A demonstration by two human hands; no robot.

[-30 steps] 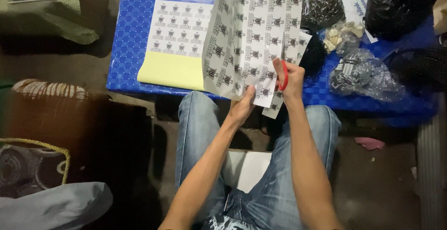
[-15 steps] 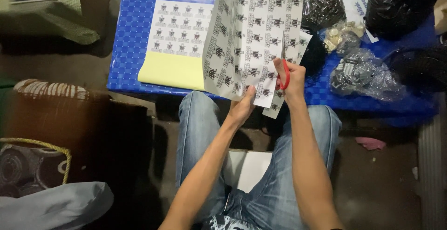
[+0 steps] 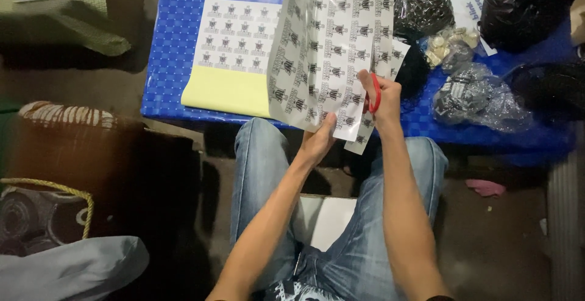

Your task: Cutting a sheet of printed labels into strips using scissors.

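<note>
- A dim floor is seen below, with a low table [image 3: 183,45] covered in a blue woven-pattern sheet across the upper part of the view.
- A printed label sheet [image 3: 332,51], white with rows of small dark emblems, is held up and bent above the table's near edge, over the knees in blue jeans [image 3: 259,179].
- The sheet's lower edge is pinched by the left hand [image 3: 318,142], fingers closed on the paper.
- Red-handled scissors [image 3: 374,94] are gripped by the right hand [image 3: 381,103], fingers threaded through the loops; the blades are hidden behind the sheet, so how far they are parted cannot be told.
- A narrow strip of labels [image 3: 361,142] is seen hanging just below the right hand, beside the sheet.
- A second label sheet [image 3: 241,36] is laid flat on the table to the left, with its pale yellow backing [image 3: 226,91] exposed along the near side.
- Black plastic bags [image 3: 524,8] and clear bags of small dark items [image 3: 475,97] are piled on the table's right part, well apart from the flat sheet.
- A white box [image 3: 326,222] is seen on the floor between the legs.
- A dark basket with a yellow rope rim [image 3: 49,185] is placed at the left.
</note>
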